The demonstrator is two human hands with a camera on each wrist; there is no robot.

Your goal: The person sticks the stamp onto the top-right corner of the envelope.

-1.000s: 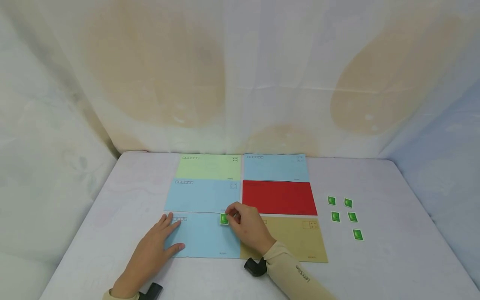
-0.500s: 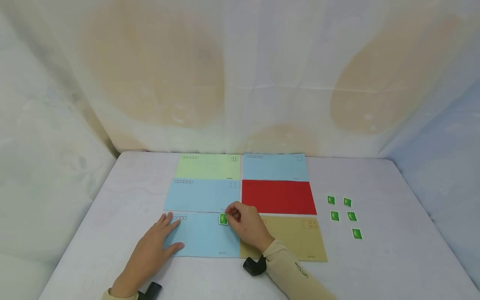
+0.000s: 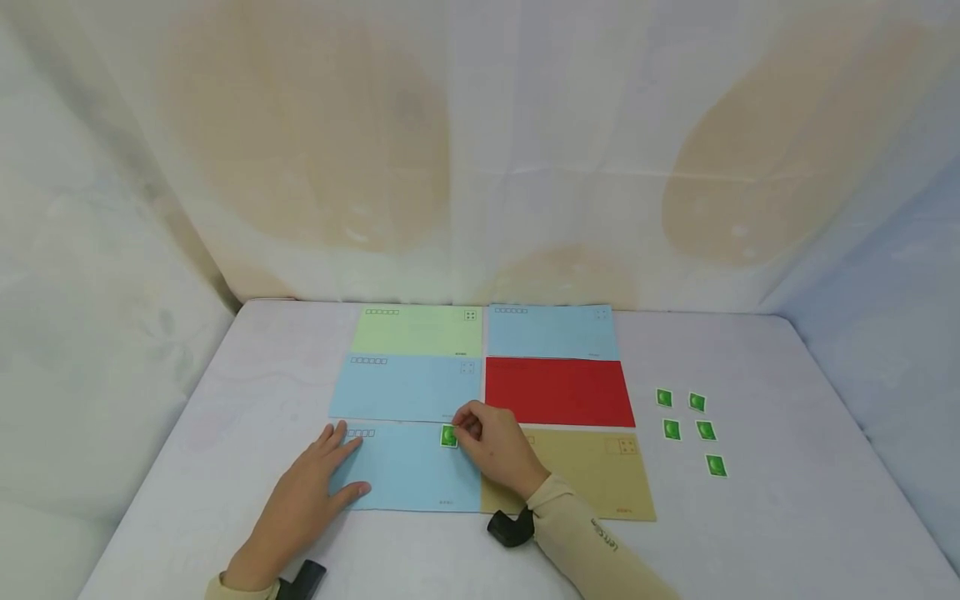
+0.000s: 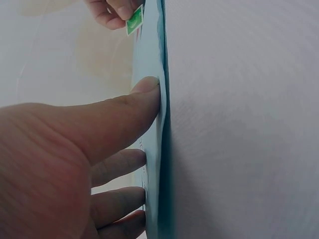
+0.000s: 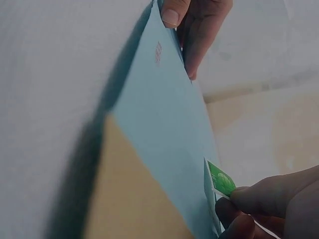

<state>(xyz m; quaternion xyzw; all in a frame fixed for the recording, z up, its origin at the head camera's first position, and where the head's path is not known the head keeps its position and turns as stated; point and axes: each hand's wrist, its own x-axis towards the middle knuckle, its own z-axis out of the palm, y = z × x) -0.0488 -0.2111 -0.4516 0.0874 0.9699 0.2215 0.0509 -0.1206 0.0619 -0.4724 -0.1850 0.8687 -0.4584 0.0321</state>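
My right hand (image 3: 497, 446) pinches a green stamp (image 3: 448, 436) with a white border between thumb and fingertips. In the right wrist view the stamp (image 5: 221, 179) stands tilted up from the blue envelope (image 5: 164, 129), close over its surface. That envelope (image 3: 412, 479) is the front left one of the group, and the stamp is near its upper right corner. My left hand (image 3: 303, 487) rests on the envelope's left end with fingers spread and straight. Its thumb (image 4: 124, 112) presses near the front edge in the left wrist view.
Behind lie a second blue envelope (image 3: 405, 390) and a light green one (image 3: 416, 332). On the right are a tan envelope (image 3: 585, 479), a red envelope (image 3: 558, 392) and another blue envelope (image 3: 551, 335). Several green stamps (image 3: 672, 430) lie on the white table (image 3: 787, 517) at right.
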